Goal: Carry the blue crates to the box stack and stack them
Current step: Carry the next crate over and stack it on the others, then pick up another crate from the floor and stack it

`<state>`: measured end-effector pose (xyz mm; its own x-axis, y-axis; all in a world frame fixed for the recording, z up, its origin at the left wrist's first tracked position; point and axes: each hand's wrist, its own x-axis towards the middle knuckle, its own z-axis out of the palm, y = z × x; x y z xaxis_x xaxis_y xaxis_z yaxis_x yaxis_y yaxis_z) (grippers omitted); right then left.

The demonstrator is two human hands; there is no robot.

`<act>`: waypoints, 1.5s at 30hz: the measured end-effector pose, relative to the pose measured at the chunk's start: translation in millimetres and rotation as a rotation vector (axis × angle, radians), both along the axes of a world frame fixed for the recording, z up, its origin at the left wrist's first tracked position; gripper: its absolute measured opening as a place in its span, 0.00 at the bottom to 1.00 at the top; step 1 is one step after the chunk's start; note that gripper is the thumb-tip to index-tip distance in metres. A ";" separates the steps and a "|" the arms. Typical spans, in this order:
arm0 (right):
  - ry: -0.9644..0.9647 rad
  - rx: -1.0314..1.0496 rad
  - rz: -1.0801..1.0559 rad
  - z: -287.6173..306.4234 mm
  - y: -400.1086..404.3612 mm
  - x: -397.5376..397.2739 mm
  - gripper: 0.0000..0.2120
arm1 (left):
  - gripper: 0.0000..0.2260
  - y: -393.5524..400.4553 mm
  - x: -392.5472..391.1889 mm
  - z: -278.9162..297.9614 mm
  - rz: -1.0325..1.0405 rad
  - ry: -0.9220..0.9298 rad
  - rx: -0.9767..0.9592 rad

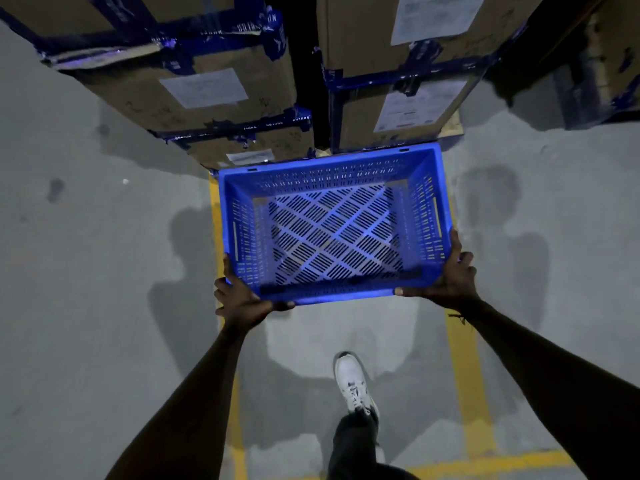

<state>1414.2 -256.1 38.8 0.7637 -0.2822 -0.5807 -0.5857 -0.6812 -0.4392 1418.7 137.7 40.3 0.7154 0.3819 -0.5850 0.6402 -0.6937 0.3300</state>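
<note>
A blue crate [334,225] is being held out in front of the person, above the grey floor [86,254], with its far rim lying close to the foot of the box stack [242,98]. The crate is holding nothing; its inside is showing bare. It is a rectangular plastic tub with sloping walls, each wall pierced by rows of short slots, and a base cut with slanted slits set in a diamond pattern, through which the floor is showing. A long handle slot is sitting in each side wall.

The left hand [242,299] is gripping the near left corner, thumb lying along the near rim and fingers wrapping under the side. The right hand [450,278] is clasping the near right corner in the same way.

The boxes are brown cardboard, bound with dark blue tape and bearing white paper labels. They are standing in two columns with a dark gap between them.

Yellow lines [467,375] are running along the concrete floor beneath the crate. A white shoe [351,382] is stepping forward between them.
</note>
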 end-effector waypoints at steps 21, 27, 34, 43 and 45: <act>-0.497 -0.062 -0.250 172.8 18.9 -283.4 0.53 | 0.40 -51.9 -196.4 169.4 -0.254 -0.479 -0.018; -0.552 -0.075 -0.369 265.1 10.5 -481.6 0.46 | 0.34 -57.6 -304.6 263.9 -0.413 -0.605 -0.293; -0.641 -0.193 -0.658 339.0 76.7 -685.7 0.39 | 0.30 -92.7 -412.3 334.8 -0.658 -0.539 -0.605; -0.709 -0.361 -1.326 328.6 259.9 -856.3 0.38 | 0.27 -105.0 -539.5 350.6 -1.183 -0.294 -0.876; -0.717 -0.410 -1.475 327.9 309.3 -884.3 0.37 | 0.27 -99.2 -572.6 347.5 -1.283 -0.228 -0.903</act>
